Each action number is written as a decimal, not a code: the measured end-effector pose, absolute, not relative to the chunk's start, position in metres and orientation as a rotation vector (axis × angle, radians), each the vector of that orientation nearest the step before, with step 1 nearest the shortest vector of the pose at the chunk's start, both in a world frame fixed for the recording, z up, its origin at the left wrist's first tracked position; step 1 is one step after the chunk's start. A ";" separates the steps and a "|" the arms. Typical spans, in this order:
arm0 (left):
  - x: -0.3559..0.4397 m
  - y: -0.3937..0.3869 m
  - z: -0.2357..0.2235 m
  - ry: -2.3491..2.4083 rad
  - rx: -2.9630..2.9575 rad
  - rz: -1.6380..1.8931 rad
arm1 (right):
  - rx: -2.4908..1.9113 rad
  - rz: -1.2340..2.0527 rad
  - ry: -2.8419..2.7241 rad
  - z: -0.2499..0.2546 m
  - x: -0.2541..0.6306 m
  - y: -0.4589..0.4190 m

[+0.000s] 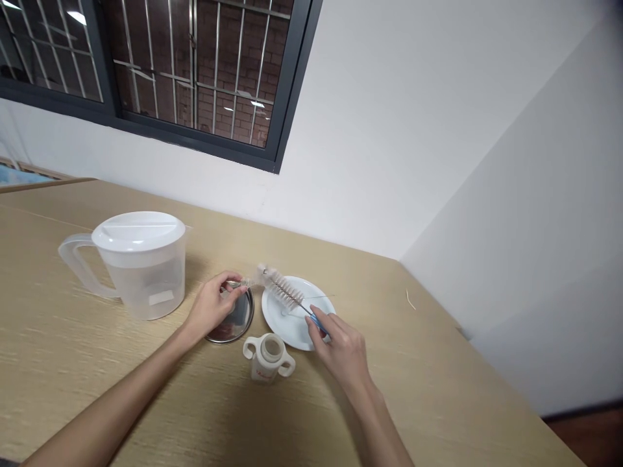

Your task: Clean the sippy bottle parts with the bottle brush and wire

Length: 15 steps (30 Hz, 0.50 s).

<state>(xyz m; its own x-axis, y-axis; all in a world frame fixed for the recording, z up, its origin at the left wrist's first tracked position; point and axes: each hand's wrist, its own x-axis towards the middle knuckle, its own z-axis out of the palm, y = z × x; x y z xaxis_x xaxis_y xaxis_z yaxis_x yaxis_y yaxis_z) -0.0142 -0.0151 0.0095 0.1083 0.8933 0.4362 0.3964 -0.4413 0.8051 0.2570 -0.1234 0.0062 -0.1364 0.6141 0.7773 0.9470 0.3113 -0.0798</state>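
- A big clear jug [141,266] with a white lid stands on the left of the wooden table [438,363].
- The left hand [211,308] pinches a small clear thing above a shiny metal dish [238,322].
- A little two-handled bottle [268,357] stands in front.
- The right hand [341,350] grips a bottle brush [285,290] over a white plate [287,321].

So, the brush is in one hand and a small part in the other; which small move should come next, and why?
Probably bring the brush tip to the small clear part in the left hand. The right hand grips its blue handle, the bristles hang over the white plate, and the tip nearly reaches the part, which looks held but not yet brushed.
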 end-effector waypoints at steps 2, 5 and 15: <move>-0.015 -0.014 0.008 1.273 1.923 1.314 | -1.403 -0.609 -1.801 0.008 0.259 -0.123; -0.015 -0.014 0.008 1.286 2.000 1.311 | -1.375 -0.598 -1.778 0.011 0.259 -0.125; -0.015 -0.019 0.013 1.286 2.163 1.269 | -1.471 -0.606 -1.792 0.008 0.262 -0.123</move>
<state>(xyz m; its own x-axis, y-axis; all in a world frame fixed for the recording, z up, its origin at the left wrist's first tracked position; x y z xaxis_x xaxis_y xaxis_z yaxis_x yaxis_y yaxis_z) -0.0151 -0.0186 0.0131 0.1993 0.8253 0.5283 0.5389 -0.5426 0.6443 0.2622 -0.1234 0.0079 -0.0810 0.6249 0.7765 0.9679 0.2353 -0.0883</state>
